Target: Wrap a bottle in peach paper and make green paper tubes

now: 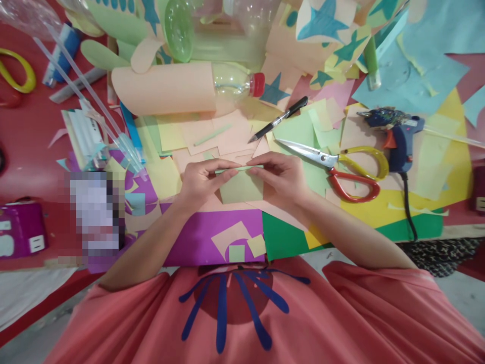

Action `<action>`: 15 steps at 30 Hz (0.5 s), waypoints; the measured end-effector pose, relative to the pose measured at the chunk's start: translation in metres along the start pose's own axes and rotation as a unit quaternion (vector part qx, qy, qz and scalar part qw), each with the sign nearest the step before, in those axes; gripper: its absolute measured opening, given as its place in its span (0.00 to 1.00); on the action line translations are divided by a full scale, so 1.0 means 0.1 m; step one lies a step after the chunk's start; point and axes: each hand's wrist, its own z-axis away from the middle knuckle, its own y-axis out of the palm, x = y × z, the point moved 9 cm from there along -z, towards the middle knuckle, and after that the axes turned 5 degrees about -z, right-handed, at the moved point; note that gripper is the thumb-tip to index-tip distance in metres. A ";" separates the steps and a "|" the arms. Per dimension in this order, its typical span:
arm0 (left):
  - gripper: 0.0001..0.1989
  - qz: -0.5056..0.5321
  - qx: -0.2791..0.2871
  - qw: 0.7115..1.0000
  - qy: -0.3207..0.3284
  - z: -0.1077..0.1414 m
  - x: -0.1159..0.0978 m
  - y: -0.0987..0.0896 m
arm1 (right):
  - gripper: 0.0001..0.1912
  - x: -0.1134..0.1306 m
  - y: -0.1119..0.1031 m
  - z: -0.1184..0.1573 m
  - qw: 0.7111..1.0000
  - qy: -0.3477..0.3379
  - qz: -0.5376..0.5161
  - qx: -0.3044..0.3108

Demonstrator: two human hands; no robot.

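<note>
A small piece of pale green paper [241, 187] is pinched along its far edge between both my hands. That edge looks rolled or folded into a narrow strip. My left hand [202, 181] grips its left end with thumb and index finger. The right end is between the thumb and fingers of my right hand [282, 174], and the fingertips of both hands nearly meet. Just beyond them lies a black pen [278, 120]. To the right of my right hand are scissors [329, 161] with one yellow and one red handle, blades slightly apart.
A bottle wrapped in peach paper [166, 88] with a red cap [257, 84] lies behind my hands. On the right rests a hot glue gun [401, 139] with its cord. Paper scraps [235, 240], star cut-outs [322, 23] and clear sticks [87, 96] cover the red table [22, 136].
</note>
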 end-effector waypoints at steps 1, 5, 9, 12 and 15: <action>0.13 -0.001 -0.005 1.000 -0.003 0.00 0.01 -0.01 | 0.03 0.00 -0.01 0.00 1.000 0.000 -0.008 -0.006; 0.13 0.006 -0.008 1.000 -0.006 -0.02 0.03 -0.04 | 0.04 -0.02 -0.04 0.00 1.000 0.006 -0.024 -0.012; 0.13 -0.006 -0.009 1.000 -0.010 -0.04 0.04 -0.07 | 0.03 -0.05 -0.07 -0.02 0.999 0.020 -0.035 -0.019; 0.14 -0.010 -0.016 1.000 -0.009 -0.04 0.03 -0.10 | 0.02 -0.04 -0.10 -0.03 0.998 0.018 -0.053 -0.030; 0.13 -0.008 -0.013 1.000 0.002 -0.04 0.01 -0.10 | 0.01 -0.04 -0.09 -0.03 0.998 0.019 -0.053 -0.028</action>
